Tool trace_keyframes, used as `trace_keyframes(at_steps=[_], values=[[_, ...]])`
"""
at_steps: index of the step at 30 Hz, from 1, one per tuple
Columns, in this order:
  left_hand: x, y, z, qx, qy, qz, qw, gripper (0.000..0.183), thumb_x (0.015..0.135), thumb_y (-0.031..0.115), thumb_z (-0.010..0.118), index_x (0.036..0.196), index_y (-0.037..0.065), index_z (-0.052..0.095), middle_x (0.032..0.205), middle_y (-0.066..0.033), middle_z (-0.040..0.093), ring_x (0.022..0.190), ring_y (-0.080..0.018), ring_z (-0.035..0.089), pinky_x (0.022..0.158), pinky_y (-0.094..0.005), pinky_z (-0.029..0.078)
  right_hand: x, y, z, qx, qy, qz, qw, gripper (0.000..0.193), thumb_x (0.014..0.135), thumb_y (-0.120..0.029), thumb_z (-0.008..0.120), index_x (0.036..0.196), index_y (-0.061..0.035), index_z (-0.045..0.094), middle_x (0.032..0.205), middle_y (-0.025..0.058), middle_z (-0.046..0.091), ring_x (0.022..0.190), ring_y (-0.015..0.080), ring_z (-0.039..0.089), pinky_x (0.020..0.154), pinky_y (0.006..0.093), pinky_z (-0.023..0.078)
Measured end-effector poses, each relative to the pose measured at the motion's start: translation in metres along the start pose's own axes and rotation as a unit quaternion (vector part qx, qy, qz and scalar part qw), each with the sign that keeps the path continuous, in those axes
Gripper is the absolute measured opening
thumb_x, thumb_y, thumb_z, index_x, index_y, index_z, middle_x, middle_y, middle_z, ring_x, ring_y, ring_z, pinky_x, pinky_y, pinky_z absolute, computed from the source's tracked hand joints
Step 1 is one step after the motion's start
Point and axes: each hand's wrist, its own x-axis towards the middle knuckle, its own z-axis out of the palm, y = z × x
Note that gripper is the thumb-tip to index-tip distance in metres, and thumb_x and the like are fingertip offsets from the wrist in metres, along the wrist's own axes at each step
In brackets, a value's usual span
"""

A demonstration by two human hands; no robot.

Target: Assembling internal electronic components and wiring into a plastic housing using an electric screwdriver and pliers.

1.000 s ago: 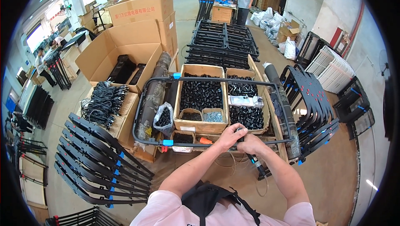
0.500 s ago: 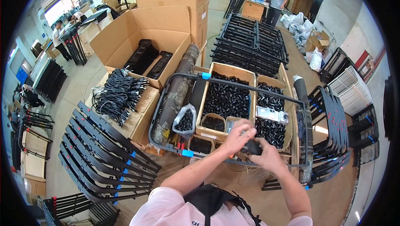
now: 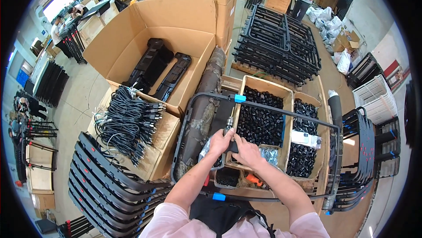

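A cordless drill [image 3: 228, 128] with a long thin bit points away from me, above the near part of the workbench. My left hand [image 3: 219, 142] is closed round its body. My right hand [image 3: 247, 151] grips the dark part beside it, fingers curled; what they press on is partly hidden. Under both hands lies a black rectangular tube frame [image 3: 285, 109] with blue tape on its bars, resting across the bins. A wooden bin [image 3: 289, 106] of small black parts sits just beyond my right hand, and a small box of metal screws [image 3: 269, 155] is beside it.
Left stands an open carton [image 3: 182, 9] with black plastic housings, and a bundle of black cables [image 3: 127, 121] lies before it. Curved black frames [image 3: 103, 172] are stacked at lower left. More frames [image 3: 281, 45] lie beyond the bins. A phone [image 3: 303, 138] rests on the right bin.
Both hands have moved left and away from me, and the drill's bit now shows, pointing forward. The view has shifted, so the bench sits further right and lower.
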Motion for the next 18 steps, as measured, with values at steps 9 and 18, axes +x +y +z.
trace_keyframes(at_steps=[9, 18], values=[[0.045, -0.017, -0.006, 0.002, 0.013, -0.023, 1.000, 0.066, 0.101, 0.063, 0.058, 0.110, -0.001, 0.072, 0.104, -0.0257, 0.074, 0.104, -0.0415, 0.071, 0.090, -0.0483, 0.053, 0.051, 0.004, 0.011, -0.006, -0.041, 0.025, 0.999, 0.070, 0.085, -0.027, 0.073, 0.145, -0.0025, 0.046, 0.113, 0.0256, 0.070, 0.097, 0.0440, 0.073, 0.086, 0.0519, 0.060], [0.047, -0.017, -0.006, -0.029, -0.004, -0.010, 1.000, 0.059, 0.100, 0.059, 0.062, 0.109, 0.001, 0.072, 0.102, -0.0266, 0.074, 0.103, -0.0446, 0.071, 0.089, -0.0500, 0.054, 0.053, 0.008, 0.015, -0.011, -0.026, 0.028, 0.999, 0.075, 0.084, -0.026, 0.079, 0.145, -0.0010, 0.045, 0.109, 0.0231, 0.070, 0.092, 0.0420, 0.074, 0.081, 0.0494, 0.062]])
